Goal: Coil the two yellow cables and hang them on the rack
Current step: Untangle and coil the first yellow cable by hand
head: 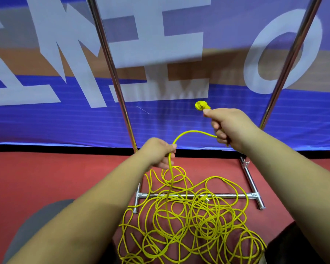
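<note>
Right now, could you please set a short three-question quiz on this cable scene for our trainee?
1. True or false: the right hand grips the yellow cable just behind the yellow plug.
2. Fill in the gap: the left hand grips the cable ___ the tangle on the red floor.
3. Where does most of the cable lie?
A. Loosely tangled on the floor, across the rack's base bar.
B. Hung over the top of the rack.
C. Wound neatly round the left hand.

Key: 1 true; 2 above; 3 A.
</note>
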The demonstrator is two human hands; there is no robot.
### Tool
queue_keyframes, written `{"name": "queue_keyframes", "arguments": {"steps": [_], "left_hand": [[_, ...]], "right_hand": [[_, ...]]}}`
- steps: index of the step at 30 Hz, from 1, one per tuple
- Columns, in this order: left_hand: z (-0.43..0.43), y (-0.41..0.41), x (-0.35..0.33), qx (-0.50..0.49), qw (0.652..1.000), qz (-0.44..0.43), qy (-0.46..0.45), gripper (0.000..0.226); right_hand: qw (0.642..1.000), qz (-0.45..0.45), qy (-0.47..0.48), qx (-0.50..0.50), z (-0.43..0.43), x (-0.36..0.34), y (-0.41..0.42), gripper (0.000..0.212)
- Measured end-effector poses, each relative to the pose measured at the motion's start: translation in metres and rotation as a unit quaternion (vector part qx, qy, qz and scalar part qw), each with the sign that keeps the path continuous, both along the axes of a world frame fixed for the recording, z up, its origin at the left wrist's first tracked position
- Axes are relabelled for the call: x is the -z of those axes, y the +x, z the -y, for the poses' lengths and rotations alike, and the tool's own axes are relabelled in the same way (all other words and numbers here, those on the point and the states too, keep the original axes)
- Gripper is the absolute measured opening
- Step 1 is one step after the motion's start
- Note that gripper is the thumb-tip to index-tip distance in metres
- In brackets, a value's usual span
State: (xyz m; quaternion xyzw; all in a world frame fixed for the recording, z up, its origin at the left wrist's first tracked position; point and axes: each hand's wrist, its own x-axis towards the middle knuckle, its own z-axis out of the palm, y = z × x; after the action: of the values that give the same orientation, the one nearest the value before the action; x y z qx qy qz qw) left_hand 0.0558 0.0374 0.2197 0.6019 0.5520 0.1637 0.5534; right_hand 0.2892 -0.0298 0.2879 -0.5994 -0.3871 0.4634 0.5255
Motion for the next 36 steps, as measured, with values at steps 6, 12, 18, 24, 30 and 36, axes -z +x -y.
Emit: {"name": "queue_keyframes", "arguments": {"steps": [6,12,18,24,30,36], "left_hand": [[0.012,-0.004,-0.061,-0.040,0.983,0.165,-0.068,0.027],[0.022,0.000,-0.089,-0.070,0.957,0.277,-0.060,0.017],[0.017,0.013,-0.086,-0.157,0.902,0.375,-0.144,0.006],[0.007,0.014,-0.074,-0.173,0.939,0.268,-0.131,0.016],[0.011,0.011,-0.061,-0.083,0.996,0.037,-0.018,0.032],[0.017,0.004,-0.041,0.058,0.996,-0.069,-0.010,0.019]], "right_hand": [[0.999,0.029,-0.016,-0.010,-0.001,0.008,-0.016,0.031],[1.000,-0.008,-0.014,-0.021,0.000,0.016,-0.029,0.031],[0.995,-0.085,-0.019,-0.058,0.011,0.018,-0.052,0.031],[0.996,-0.055,-0.039,-0.059,0.021,0.020,-0.065,0.030],[0.996,-0.058,-0.033,-0.060,0.024,0.020,-0.060,0.032],[0.996,-0.078,-0.010,-0.046,0.022,0.018,-0.057,0.029]]}}
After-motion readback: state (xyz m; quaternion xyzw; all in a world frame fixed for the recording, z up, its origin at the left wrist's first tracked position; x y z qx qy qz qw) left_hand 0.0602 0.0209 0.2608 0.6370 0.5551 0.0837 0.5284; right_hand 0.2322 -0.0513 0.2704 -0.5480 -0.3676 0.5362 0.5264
